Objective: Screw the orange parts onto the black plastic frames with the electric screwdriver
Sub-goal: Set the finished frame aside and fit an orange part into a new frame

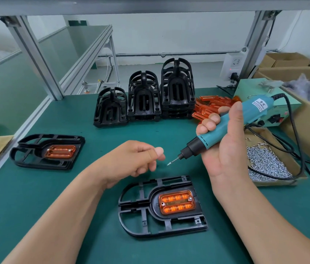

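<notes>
L hand (137, 159) fingers curled; R hand (224, 149) grips screwdriver (225, 121)

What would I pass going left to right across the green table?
Black frame with its orange part → left hand → screw on the screwdriver tip → right hand → pile of screws.

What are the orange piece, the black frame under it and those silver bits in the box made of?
Orange part: seemingly translucent glossy plastic; light glows through. Frame: likely moulded plastic, dull black, thin ribs. Screws: probably steel; bright silvery glint.
</notes>
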`<state>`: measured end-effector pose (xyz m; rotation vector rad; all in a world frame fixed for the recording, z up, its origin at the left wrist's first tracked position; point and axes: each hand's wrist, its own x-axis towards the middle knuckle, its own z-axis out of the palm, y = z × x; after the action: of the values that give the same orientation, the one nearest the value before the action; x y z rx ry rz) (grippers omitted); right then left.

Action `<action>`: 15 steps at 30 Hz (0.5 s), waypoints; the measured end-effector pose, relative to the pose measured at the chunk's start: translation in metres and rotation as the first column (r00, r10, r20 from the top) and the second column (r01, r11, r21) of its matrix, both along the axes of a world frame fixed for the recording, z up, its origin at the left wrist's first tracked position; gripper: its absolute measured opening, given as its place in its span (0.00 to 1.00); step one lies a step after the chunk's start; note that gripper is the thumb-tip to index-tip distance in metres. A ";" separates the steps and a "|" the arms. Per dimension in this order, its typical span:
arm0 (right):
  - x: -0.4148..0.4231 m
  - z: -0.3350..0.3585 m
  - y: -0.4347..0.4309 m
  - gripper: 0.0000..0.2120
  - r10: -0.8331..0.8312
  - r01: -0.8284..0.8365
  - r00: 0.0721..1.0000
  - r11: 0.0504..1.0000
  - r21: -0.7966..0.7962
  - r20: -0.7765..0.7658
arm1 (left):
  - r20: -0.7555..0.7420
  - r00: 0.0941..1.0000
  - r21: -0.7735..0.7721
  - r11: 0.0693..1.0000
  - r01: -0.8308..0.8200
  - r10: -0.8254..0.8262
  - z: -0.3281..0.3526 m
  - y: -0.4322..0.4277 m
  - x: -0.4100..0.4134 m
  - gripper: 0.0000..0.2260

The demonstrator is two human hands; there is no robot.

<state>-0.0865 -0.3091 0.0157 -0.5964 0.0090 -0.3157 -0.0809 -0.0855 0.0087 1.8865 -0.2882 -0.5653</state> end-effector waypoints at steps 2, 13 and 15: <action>-0.004 0.002 0.001 0.14 0.055 -0.054 0.998 0.998 -0.041 0.031 | 0.011 1.000 0.107 0.994 0.022 -0.024 0.003 0.005 0.002 0.14; -0.025 0.005 0.022 0.16 0.428 -0.365 0.891 0.872 -0.326 0.148 | 0.046 0.964 0.238 0.940 0.243 -0.261 0.003 0.008 0.000 0.06; -0.027 0.004 0.024 0.16 0.451 -0.382 0.880 0.857 -0.345 0.148 | 0.061 0.962 0.244 0.938 0.246 -0.268 0.002 0.007 0.000 0.05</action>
<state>-0.1135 -0.2847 0.0202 -0.8502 -0.3931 0.0490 -0.0809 -0.0790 0.0110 2.1235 -0.5568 -0.7135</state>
